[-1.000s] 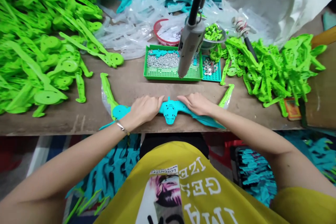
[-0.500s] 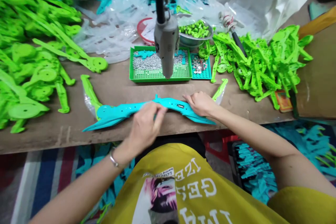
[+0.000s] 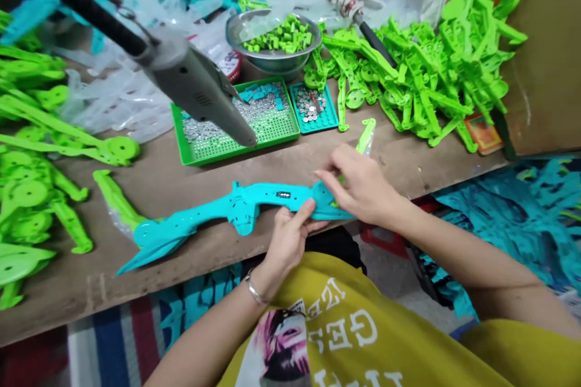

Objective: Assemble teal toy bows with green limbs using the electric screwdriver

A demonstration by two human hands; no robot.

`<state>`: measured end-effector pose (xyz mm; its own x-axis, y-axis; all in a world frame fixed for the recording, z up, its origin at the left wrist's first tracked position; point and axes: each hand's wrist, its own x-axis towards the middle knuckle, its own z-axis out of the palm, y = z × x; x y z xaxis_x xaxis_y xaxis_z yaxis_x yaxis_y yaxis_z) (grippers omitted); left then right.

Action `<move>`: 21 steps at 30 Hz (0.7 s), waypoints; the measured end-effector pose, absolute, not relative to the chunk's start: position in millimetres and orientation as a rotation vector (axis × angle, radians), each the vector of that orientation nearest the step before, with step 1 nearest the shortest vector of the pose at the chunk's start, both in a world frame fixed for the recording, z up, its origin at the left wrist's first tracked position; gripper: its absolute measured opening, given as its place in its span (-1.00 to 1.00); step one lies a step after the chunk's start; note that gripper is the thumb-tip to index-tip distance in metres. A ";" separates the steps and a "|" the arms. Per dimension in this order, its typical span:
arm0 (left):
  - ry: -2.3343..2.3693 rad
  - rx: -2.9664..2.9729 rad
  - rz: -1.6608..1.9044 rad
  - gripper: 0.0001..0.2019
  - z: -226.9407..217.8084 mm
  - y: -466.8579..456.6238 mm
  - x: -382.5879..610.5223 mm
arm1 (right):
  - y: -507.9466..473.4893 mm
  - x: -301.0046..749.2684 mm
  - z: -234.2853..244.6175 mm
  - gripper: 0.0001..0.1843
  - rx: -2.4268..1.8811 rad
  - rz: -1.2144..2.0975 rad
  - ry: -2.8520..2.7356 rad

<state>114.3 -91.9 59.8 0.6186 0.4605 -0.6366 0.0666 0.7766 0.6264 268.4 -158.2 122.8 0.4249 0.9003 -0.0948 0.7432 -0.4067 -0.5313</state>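
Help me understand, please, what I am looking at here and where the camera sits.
There is no machine here: a person works with bare hands, and the one camera sits on their head, looking down, so you see their own arms. The left hand grips a long turquoise plastic piece at the edge of the wooden table, thumb on top. The right hand lies over its right end, though its grip is hidden. A grey tool hangs above a green tray of small silver bits. Behind stands a metal bowl of green bits, with heaps of green plastic parts on both sides.
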 end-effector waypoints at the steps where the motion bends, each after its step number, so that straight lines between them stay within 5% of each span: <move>1: 0.890 0.659 0.251 -0.60 59.6 -91.8 114.4 | -171.0 270.7 126.5 -0.65 -2.291 0.520 -1.301; 5: 0.891 0.674 0.233 -0.60 57.5 -92.9 114.8 | -212.7 275.8 121.3 -0.52 -2.256 1.116 -1.021; 9: 0.897 0.682 0.237 -0.64 57.3 -93.7 114.3 | -226.2 271.6 89.4 -0.45 -1.766 1.546 -0.851; 15: 0.911 0.663 0.236 -0.62 56.6 -94.8 118.3 | -230.3 265.5 60.4 -0.46 -1.606 1.547 -0.578; 18: 0.916 0.639 0.212 -0.58 55.2 -98.2 121.4 | -235.5 273.9 77.8 -0.44 -1.910 1.478 -0.995; 21: 0.875 0.614 0.168 -0.55 52.9 -101.5 123.7 | -228.9 286.7 109.6 -0.36 -2.418 1.075 -1.461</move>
<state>123.7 -101.5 52.9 0.6405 0.3808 -0.6669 0.1062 0.8161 0.5680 286.7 -228.9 109.6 0.2821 0.8126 -0.5100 0.7286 -0.5273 -0.4372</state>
